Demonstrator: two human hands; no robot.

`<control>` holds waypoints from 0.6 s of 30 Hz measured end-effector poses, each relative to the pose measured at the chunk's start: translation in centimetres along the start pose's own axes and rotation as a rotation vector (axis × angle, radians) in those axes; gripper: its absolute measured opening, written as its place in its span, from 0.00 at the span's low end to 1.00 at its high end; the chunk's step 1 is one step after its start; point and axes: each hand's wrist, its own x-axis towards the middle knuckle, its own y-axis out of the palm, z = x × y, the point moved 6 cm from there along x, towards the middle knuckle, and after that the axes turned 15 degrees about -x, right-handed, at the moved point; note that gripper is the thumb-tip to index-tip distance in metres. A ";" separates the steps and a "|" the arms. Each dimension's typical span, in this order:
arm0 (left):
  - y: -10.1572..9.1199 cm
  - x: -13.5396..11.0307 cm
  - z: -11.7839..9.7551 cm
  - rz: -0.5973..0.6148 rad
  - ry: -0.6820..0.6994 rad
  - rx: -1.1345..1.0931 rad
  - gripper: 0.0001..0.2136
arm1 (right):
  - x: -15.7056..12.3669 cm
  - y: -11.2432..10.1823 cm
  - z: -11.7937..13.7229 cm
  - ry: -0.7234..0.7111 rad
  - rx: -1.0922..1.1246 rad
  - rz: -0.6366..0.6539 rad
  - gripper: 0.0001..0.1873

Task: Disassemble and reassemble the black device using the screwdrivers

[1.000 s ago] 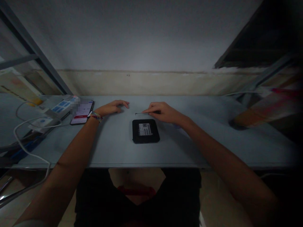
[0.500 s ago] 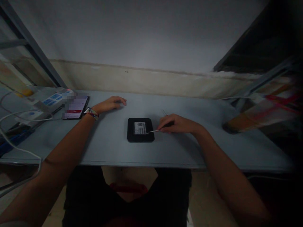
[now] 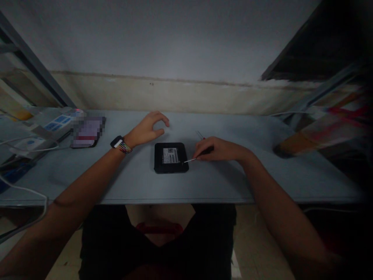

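Observation:
A square black box (image 3: 159,158) with a white printed label (image 3: 171,155) lies flat on the grey-blue table. To its right, my right hand (image 3: 214,149) is closed round a thin screwdriver (image 3: 190,160), whose metal shaft slants left. The tip reaches the box near its lower right corner; whether it touches cannot be made out. Behind that hand, a thin metal tool (image 3: 200,135) with some red on it is partly hidden. My left hand (image 3: 150,126) hovers up and left of the box, thumb and fingers apart and curved, with nothing in it.
At the left are a phone (image 3: 87,132), a white power strip (image 3: 55,126) and white cables (image 3: 25,187). A blurred container (image 3: 294,144) with an orange lower part stands at the right. The wall (image 3: 175,97) bounds the table's back; metal posts rise at both sides.
My left hand has moved right, closer to the box, and its fingers have spread into a curve. My right hand keeps the screwdriver at the box's corner. The view has shifted slightly.

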 end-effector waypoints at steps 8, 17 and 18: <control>5.9 0.0 -4.1 0.189 0.074 -0.200 0.08 | 0.0 -0.2 0.3 -0.012 -0.028 -0.021 0.14; 6.8 -0.5 -4.3 0.252 0.055 -0.254 0.09 | -0.2 -0.4 0.5 -0.006 -0.033 -0.038 0.13; 6.8 -0.5 -4.4 0.261 0.053 -0.254 0.09 | -0.2 -0.4 0.5 -0.003 -0.035 -0.039 0.13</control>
